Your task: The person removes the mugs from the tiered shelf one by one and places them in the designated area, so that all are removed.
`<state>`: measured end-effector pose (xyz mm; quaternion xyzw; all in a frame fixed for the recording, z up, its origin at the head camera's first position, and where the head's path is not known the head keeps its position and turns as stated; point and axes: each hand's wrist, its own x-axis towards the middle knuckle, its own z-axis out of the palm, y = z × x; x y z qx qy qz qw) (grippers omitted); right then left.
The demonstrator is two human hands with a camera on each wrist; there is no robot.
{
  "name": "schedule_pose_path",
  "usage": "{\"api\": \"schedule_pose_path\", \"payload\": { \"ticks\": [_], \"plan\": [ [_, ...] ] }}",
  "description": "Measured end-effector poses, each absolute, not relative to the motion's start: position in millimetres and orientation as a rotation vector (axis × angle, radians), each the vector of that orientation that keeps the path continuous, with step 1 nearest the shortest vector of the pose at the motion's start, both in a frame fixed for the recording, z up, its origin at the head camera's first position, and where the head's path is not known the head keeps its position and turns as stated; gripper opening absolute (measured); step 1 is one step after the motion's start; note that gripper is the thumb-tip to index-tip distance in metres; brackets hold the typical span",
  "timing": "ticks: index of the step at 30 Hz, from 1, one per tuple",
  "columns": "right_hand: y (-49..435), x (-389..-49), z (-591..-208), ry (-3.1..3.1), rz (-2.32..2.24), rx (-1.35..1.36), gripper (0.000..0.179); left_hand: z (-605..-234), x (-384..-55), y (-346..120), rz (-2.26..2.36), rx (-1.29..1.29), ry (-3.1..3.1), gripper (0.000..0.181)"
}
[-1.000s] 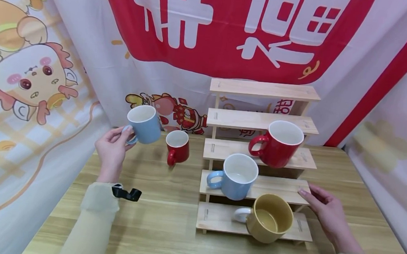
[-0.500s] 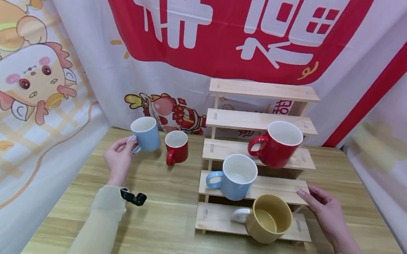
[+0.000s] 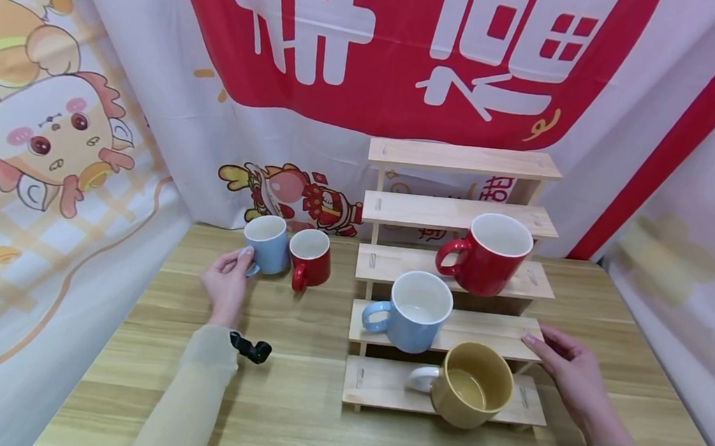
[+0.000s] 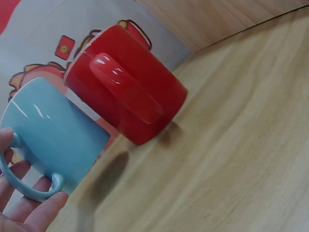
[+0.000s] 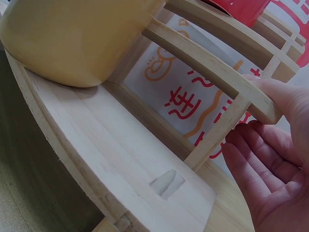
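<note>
My left hand (image 3: 226, 284) pinches the handle of a light-blue mug (image 3: 267, 245), left of a small red mug (image 3: 310, 258) on the table. In the left wrist view, the light-blue mug's (image 4: 55, 130) shadow lies apart from its base. My right hand (image 3: 580, 380) grips the right end of the second-lowest step of a wooden stepped rack (image 3: 487, 331), thumb on top and fingers below. On the rack are a yellow mug with a white handle (image 3: 471, 386), another light-blue mug (image 3: 420, 312) and a larger red mug (image 3: 495, 255), each on its own step.
The rack's top two steps (image 3: 463, 158) carry no mugs. A wood-grain table (image 3: 293, 400) lies under everything. Printed cloth (image 3: 290, 123) hangs behind, and more cloth (image 3: 47, 240) borders the left side.
My left hand has brought the light-blue mug down and to the right, close to the small red mug. The right hand and rack have stayed in place.
</note>
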<state>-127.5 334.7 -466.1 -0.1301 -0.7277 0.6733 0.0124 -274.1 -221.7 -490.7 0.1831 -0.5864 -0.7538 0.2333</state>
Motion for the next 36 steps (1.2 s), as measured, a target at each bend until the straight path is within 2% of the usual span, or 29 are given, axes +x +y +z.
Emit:
{"api": "schedule_pose_path", "payload": {
  "ticks": [9,14,21,25,28,36],
  "plan": [
    [335.8,-127.5,-466.4,-2.292,2.080,-0.414,0.035,-501.4,-280.6,-219.0,-2.074,0.560,-1.624,0.035],
    [335.5,-126.9,-465.9,-2.268,2.100,-0.414,0.031,-506.9,-280.7,-217.7,-2.084,0.567,-1.616,0.036],
    [334.1,-126.8,-464.3,-2.330,2.045,-0.426,0.051,-507.1,-276.8,-217.6,-2.098,0.539,-1.623,0.040],
    [334.5,-127.3,-465.3,-2.292,2.078,-0.417,0.041,-511.1,-276.3,-216.1,-2.114,0.543,-1.614,0.041],
    [335.0,-127.2,-466.3,-2.278,2.089,-0.412,0.041,-512.6,-274.5,-213.9,-2.121,0.545,-1.615,0.042],
    [334.5,-128.0,-465.0,-2.334,2.048,-0.425,0.053,-514.7,-271.2,-208.2,-2.093,0.552,-1.606,0.041]
  ]
}}
